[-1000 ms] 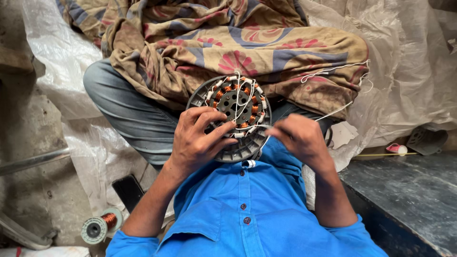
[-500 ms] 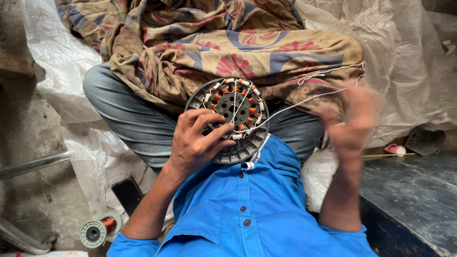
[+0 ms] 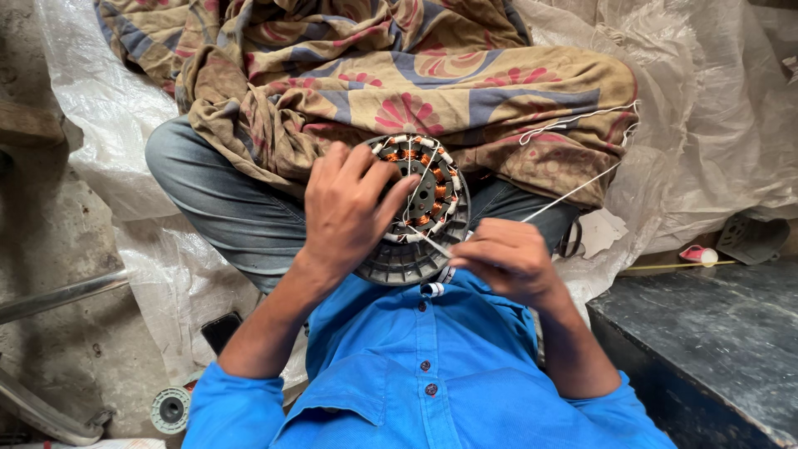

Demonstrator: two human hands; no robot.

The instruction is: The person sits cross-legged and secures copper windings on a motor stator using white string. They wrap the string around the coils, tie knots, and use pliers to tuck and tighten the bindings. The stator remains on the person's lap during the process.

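On white plastic sheeting, the left hand clamps the round copper-wound stator; the right hand pinches white thread, best kept taut.

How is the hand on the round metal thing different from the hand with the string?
The left hand lies spread over the round motor part; the right hand is bunched beside it. The left hand grips the part; the right hand pinches white string. Both are bare, with blue sleeves.
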